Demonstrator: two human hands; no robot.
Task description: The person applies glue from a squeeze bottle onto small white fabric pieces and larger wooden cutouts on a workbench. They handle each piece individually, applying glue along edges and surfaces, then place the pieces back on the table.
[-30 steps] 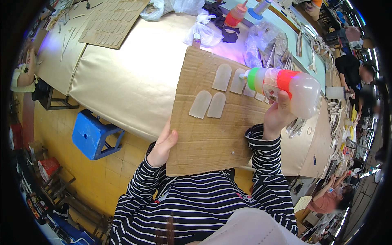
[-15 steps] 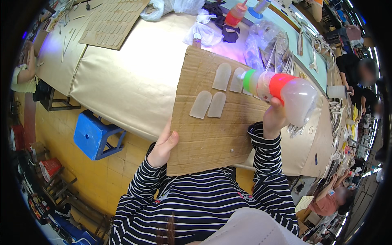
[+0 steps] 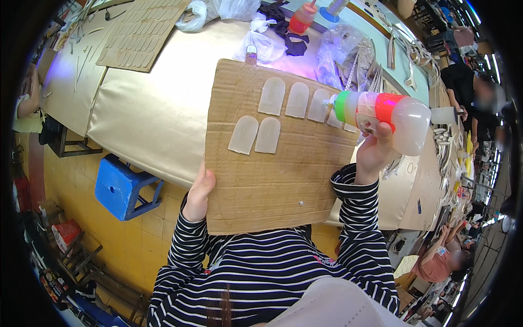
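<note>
My left hand (image 3: 199,193) grips the left edge of a brown cardboard sheet (image 3: 272,191), thumb on top and the other fingers hidden beneath. Several pale, round-topped pieces (image 3: 271,96) lie on it in two rows, a longer one at the far side and two pieces nearer me. In my right hand (image 3: 377,152) is a squeeze bottle (image 3: 408,125) of whitish liquid with a red band and a green collar, tipped nearly sideways. Its nozzle points left, over the right part of the far row; whether the tip touches a piece I cannot tell.
A gold-covered table (image 3: 147,114) stretches beyond the sheet. Another board of small pieces (image 3: 143,35) lies at the far left. Plastic bags (image 3: 261,46), dark cloth and a red bottle (image 3: 302,19) sit at the back. A blue stool (image 3: 122,185) stands left; other people are on the right.
The cardboard sheet and my left hand have shifted left in view. The bottle is tipped a little flatter, its nozzle now further right along the far row.
</note>
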